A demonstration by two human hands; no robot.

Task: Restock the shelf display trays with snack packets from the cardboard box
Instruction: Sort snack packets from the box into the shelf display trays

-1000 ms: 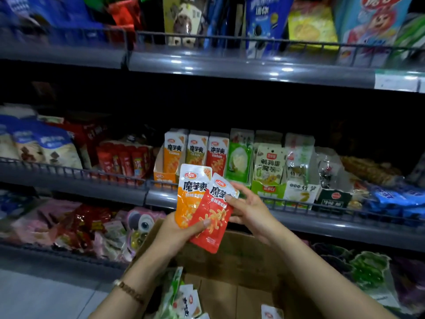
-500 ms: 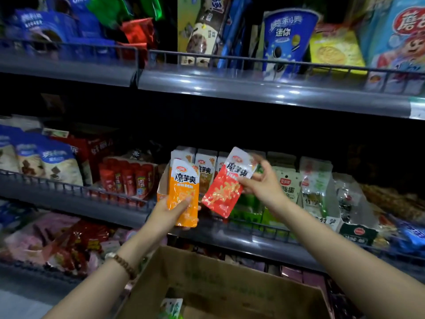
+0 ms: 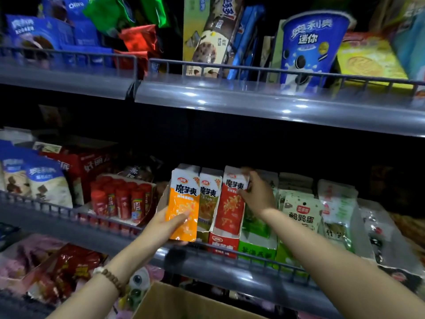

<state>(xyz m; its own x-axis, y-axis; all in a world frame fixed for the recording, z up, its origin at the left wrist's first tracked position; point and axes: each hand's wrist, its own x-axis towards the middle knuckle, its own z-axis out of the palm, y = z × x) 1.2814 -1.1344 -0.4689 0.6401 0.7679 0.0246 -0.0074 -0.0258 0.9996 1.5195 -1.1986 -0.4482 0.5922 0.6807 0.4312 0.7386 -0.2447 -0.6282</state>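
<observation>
Here the left hand curls its fingers round an orange packet, while the right hand pinches a red packet standing in the red tray.

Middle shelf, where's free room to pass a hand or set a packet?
Free: the dark gap above the packet tops, under the upper shelf. Crowded below: red bottles, orange packet in the left hand, red packet in the right hand, green trays stand packed together.

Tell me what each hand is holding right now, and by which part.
The left hand grips the glossy orange snack packet by its lower left corner; the right hand pinches the glossy red snack packet by its upper right edge.
</observation>
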